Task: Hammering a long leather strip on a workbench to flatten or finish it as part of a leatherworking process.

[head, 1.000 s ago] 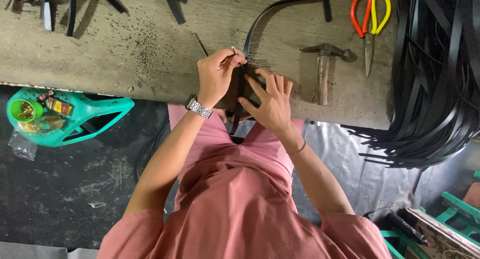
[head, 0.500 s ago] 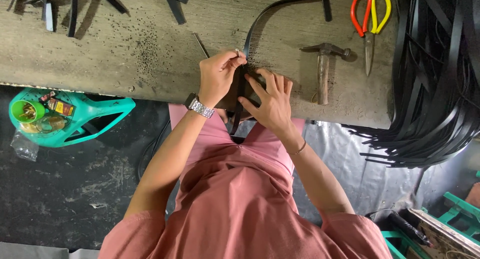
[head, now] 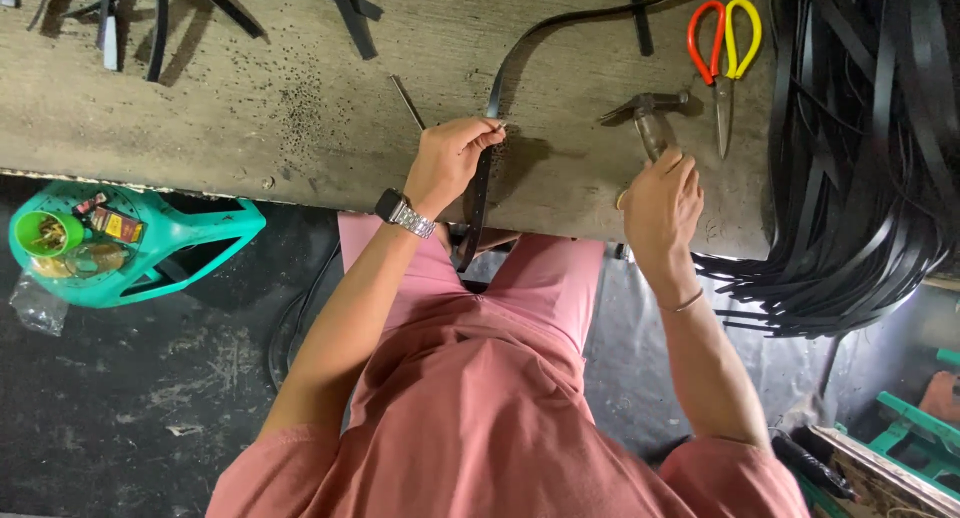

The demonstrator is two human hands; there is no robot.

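Observation:
My left hand [head: 452,161], with a metal wristwatch on the wrist, pinches a long black strap [head: 497,88] against the worn wooden bench [head: 300,128]. The strap runs from the bench's far side, under my fingers, and hangs over the near edge toward my lap. My right hand [head: 660,200] is closed around the handle of a hammer [head: 650,113] that lies on the bench, head pointing away from me.
Red and yellow handled scissors [head: 722,48] lie beyond the hammer. A thick pile of black straps [head: 860,158] drapes over the bench's right end. A thin metal rod [head: 407,102] lies left of the strap. A green plastic stool [head: 170,243] holding small items stands on the floor, left.
Both hands were pressed together on the strap at the bench edge. My right hand has left it and moved right onto the hammer handle; my left hand still holds the strap.

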